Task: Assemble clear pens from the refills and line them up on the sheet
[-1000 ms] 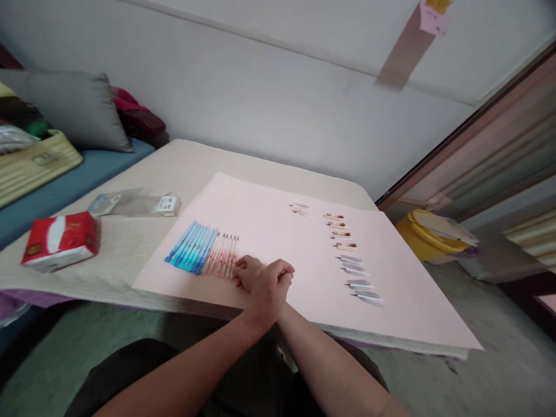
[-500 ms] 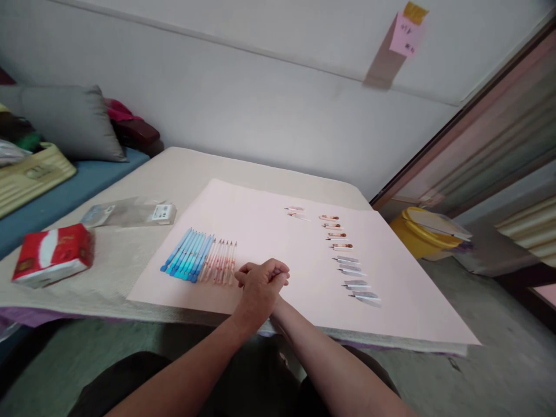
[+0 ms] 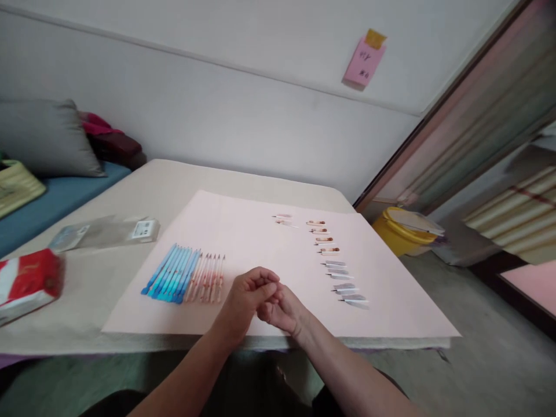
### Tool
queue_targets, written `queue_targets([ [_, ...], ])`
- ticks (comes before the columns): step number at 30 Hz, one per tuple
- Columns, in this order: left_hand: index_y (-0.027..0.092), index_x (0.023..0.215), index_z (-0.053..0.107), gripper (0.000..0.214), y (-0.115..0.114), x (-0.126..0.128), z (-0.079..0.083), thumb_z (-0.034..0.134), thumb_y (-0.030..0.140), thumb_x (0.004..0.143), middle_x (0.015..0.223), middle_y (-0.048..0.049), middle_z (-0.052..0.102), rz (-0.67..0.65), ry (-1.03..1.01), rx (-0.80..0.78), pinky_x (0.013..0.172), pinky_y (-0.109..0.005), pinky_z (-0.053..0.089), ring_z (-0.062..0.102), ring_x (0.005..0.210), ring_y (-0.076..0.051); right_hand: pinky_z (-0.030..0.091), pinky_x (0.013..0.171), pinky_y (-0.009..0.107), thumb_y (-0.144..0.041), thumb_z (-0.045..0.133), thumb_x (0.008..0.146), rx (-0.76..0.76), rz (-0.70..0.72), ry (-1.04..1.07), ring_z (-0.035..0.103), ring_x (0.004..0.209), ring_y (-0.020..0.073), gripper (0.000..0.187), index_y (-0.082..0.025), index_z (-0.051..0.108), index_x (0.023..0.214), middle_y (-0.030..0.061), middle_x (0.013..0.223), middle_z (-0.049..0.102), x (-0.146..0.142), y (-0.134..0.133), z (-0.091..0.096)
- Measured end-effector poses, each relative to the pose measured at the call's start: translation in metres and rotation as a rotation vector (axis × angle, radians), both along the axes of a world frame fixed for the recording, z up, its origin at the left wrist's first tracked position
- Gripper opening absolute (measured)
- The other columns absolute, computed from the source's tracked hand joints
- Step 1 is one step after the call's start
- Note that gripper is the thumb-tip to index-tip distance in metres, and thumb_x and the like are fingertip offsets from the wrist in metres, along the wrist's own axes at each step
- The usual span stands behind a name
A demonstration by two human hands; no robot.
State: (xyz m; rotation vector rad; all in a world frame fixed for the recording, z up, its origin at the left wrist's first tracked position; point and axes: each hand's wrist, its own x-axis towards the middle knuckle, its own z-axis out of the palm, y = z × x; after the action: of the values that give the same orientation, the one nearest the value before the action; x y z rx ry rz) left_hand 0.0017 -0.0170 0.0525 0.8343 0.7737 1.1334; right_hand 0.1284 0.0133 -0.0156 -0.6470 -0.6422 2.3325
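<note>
My left hand [image 3: 251, 301] and my right hand [image 3: 284, 307] meet over the front part of a pink sheet [image 3: 256, 231]. Their curled fingers touch each other, and anything between them is hidden. Left of my hands lies a row of blue pens [image 3: 171, 273], beside it a row of clear pens with pinkish-brown marks [image 3: 206, 277]. To the right is a column of small pieces: some brown-and-white ones [image 3: 325, 240] higher up, grey-white ones with thin dark tips [image 3: 341, 275] lower down. Two similar pale pieces [image 3: 284, 220] lie farther back.
On the left of the table are clear plastic packaging [image 3: 106, 231] and a red tissue pack [image 3: 30, 281]. A blue seat [image 3: 84, 188] with a grey pillow [image 3: 47, 139] stands beyond. A yellow bucket [image 3: 397, 231] is on the floor at right. A pink note [image 3: 364, 62] hangs on the wall.
My view has turned to the right. My right hand, mostly covered by the left before, now shows palm-side up, with its fingers against my left fingertips. The laid-out pieces have kept their places.
</note>
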Motion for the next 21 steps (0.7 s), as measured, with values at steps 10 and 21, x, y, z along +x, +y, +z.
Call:
queue_targets([
  [10, 0.014, 0.081, 0.065, 0.022, 0.02, -0.01, -0.013, 0.072, 0.027, 0.064, 0.08, -0.0064, 0.067, 0.238, -0.012, -0.253, 0.067, -0.025, 0.044, 0.06, 0.069, -0.012, 0.043, 0.063, 0.022, -0.028, 0.046, 0.086, 0.753, -0.196, -1.5, 0.06, 0.074, 0.0138, 0.021, -0.015, 0.062, 0.085, 0.0063, 0.083, 0.066, 0.055, 0.108, 0.006],
  [21, 0.013, 0.078, 0.063, 0.026, 0.029, -0.005, -0.015, 0.075, 0.026, 0.058, 0.075, -0.0066, 0.067, 0.255, 0.008, -0.378, 0.058, -0.022, 0.043, 0.058, 0.062, -0.01, 0.038, 0.075, 0.029, -0.016, 0.046, 0.082, 0.908, -0.071, -2.058, 0.049, 0.106, 0.0263, 0.028, -0.018, 0.061, 0.106, 0.0127, 0.109, 0.058, 0.084, 0.228, 0.002],
])
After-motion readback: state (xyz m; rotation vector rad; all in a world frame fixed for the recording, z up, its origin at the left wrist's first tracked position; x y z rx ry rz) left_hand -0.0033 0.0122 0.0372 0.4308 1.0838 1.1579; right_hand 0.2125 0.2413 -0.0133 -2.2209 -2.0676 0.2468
